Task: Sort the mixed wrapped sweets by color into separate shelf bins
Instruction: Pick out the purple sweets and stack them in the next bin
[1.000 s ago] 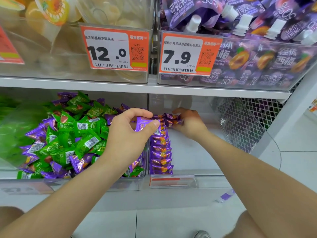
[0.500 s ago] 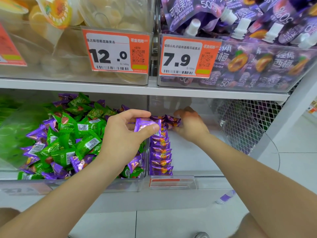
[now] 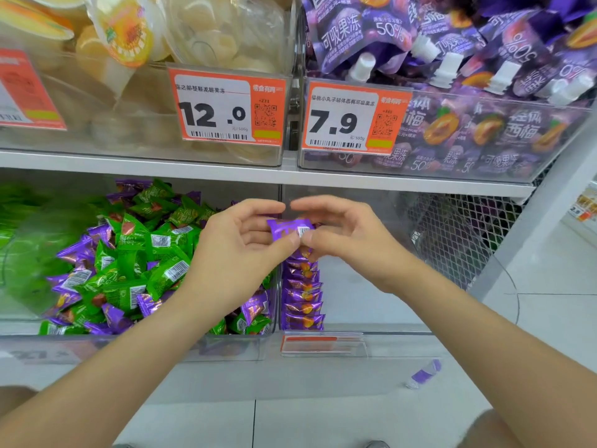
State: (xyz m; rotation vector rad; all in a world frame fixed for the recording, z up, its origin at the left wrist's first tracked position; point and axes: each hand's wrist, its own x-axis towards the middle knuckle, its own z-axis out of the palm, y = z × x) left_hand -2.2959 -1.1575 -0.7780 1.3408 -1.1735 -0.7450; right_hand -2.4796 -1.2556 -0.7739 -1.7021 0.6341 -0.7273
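A purple wrapped sweet [image 3: 288,228] is pinched between both hands above the wall that divides two lower-shelf bins. My left hand [image 3: 240,250] grips its left end with thumb and fingers. My right hand [image 3: 347,237] touches its right end at the barcode. The left clear bin [image 3: 129,345] holds a mixed heap of green sweets [image 3: 135,250] and purple ones. In the right clear bin [image 3: 387,305], a neat row of purple sweets [image 3: 302,295] stands against its left wall, partly hidden by my hands.
The upper shelf carries a bin of pale jelly cups [image 3: 200,43] and a bin of purple spout pouches [image 3: 452,69], each with an orange price tag. A wire mesh panel [image 3: 452,234] closes the right side. One purple sweet [image 3: 424,373] lies on the shelf's base ledge.
My right hand left the back of the purple row and came forward to meet my left hand. Both hands now hold the purple sweet, which the left hand held alone before.
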